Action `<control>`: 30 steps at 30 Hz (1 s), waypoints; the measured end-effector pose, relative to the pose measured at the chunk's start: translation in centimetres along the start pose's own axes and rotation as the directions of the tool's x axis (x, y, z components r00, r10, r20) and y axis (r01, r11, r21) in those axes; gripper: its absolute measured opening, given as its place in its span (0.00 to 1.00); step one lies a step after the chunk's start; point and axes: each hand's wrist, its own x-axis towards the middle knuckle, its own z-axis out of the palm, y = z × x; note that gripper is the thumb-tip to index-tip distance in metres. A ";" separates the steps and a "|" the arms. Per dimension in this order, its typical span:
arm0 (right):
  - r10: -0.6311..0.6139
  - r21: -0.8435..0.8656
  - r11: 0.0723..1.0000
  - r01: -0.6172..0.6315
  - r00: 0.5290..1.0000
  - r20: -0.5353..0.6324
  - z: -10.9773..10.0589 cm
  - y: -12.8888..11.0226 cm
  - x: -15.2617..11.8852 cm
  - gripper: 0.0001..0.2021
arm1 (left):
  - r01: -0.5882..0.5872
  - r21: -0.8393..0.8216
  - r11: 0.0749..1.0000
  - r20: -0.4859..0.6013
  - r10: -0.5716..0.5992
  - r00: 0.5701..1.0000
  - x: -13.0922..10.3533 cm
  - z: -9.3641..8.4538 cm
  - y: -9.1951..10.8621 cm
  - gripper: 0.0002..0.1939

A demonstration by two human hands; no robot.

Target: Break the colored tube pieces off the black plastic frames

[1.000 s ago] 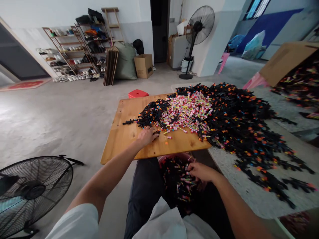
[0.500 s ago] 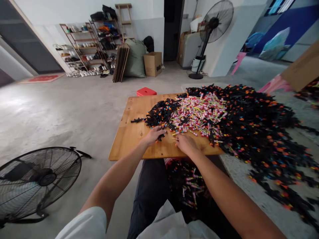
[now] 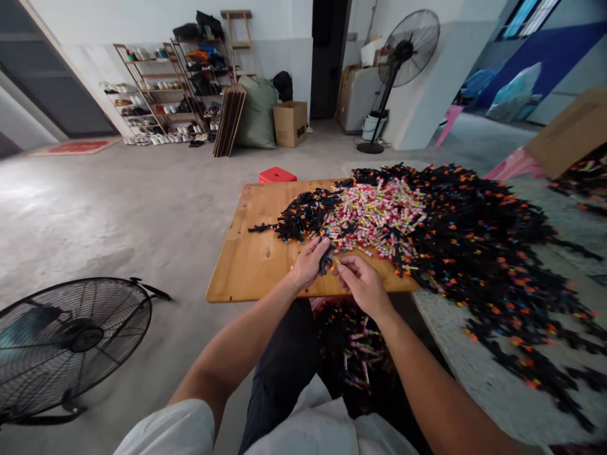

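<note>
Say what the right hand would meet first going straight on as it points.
Probably the black piece in the left hand, just beyond the fingertips of the right hand, though depth is unclear.

And here was the wooden tabletop (image 3: pixel 256 265), warm brown and knotted, its left part largely bare. One black gun-shaped piece (image 3: pixel 262 227) lay out there by itself, just left of a small black heap (image 3: pixel 303 212) dotted with orange and blue. Right beside that, touching it, came the bright pile of pink-and-white tubes (image 3: pixel 379 212), flecked red and yellow-green, with a few black pieces on top and loose tubes straggling toward the near edge! Then the big one: a broad black heap (image 3: pixel 478 234), orange-specked, spreading over the right side and across the speckled grey slab (image 3: pixel 455 370), thinning into scattered pieces near the front.
</note>
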 end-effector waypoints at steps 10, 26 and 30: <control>-0.059 0.031 0.997 0.068 0.973 -0.224 -0.9 -0.6 -1.3 0.16 | -0.079 -0.117 0.990 -0.077 0.070 0.995 -0.2 1.8 -0.6 0.24; 0.019 0.374 0.925 0.074 0.971 -0.240 2.7 0.2 -4.5 0.16 | -0.285 0.028 0.958 -0.265 0.282 0.922 -1.5 4.6 -0.1 0.26; 0.020 0.361 0.929 0.075 0.967 -0.254 2.7 0.3 -4.7 0.15 | -0.288 0.034 0.957 -0.285 0.286 0.915 -1.7 4.6 -0.1 0.27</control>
